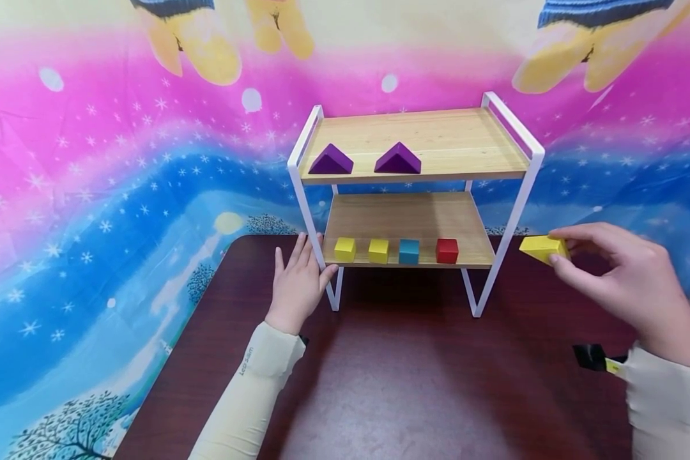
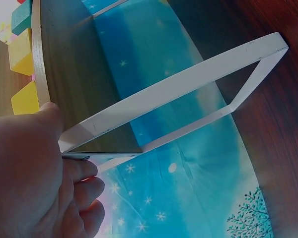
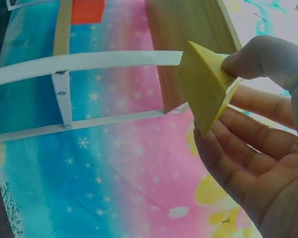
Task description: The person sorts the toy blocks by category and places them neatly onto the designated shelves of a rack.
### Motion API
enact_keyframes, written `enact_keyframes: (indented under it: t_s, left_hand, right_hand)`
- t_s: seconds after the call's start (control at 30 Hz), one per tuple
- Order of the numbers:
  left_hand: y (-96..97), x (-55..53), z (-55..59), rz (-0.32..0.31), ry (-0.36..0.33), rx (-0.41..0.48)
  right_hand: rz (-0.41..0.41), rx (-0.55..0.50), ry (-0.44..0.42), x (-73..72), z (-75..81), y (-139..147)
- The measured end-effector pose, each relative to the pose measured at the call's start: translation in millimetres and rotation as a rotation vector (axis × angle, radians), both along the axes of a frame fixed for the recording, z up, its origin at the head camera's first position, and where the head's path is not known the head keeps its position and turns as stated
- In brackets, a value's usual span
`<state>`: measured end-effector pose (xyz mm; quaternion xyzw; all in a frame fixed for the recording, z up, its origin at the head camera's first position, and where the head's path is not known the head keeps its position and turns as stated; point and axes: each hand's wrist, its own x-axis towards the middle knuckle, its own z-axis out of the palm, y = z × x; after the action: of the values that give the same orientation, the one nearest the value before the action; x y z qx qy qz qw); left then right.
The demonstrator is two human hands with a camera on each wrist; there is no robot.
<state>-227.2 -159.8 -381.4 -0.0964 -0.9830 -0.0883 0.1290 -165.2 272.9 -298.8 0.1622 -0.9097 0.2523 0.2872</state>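
Observation:
My right hand (image 1: pixel 627 275) pinches a yellow triangular block (image 1: pixel 540 246) between thumb and fingers, in the air to the right of a small two-tier shelf (image 1: pixel 414 220). In the right wrist view the triangular face of the yellow triangular block (image 3: pixel 203 89) points away from the palm. My left hand (image 1: pixel 299 284) holds the shelf's left front leg at the lower board, thumb across the front and fingers along the outer side. Two purple triangular blocks (image 1: pixel 398 160) stand on the upper board's left and middle. Along the lower board's front edge sit two yellow cubes (image 1: pixel 379 251), a blue cube (image 1: pixel 409 252) and a red cube (image 1: pixel 446 251).
The shelf has white metal legs (image 1: pixel 517 211) and stands on a dark reddish-brown table (image 1: pixel 402 383). Behind it hangs a colourful printed cloth (image 1: pixel 121 160) with snowflakes. A black strap piece (image 1: pixel 589 356) hangs at the right wrist.

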Motion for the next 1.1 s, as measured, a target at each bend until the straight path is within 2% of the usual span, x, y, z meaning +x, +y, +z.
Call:
enact_keyframes:
  t_s: [0.23,0.47,0.73,1.1]
  left_hand:
    - [1.1,-1.5,1.0,0.002,0.0,-0.005]
    - [1.3,-1.6,2.8,-0.002,0.0,-0.01]
    - [-0.3,0.1,2.8,0.006,-0.035,0.002]
    - [-0.5,1.2,-0.1,-0.001,-0.018,0.002]
  right_hand:
    - [0.016,-0.012,0.001,1.5,5.5,-2.0]
    - [0.051,0.015,0.076,4.4,13.3,-4.7]
    - [0.106,0.005,0.127,4.9,22.5,-13.3]
    - [0.122,0.001,0.115,6.3,36.8,-25.1]
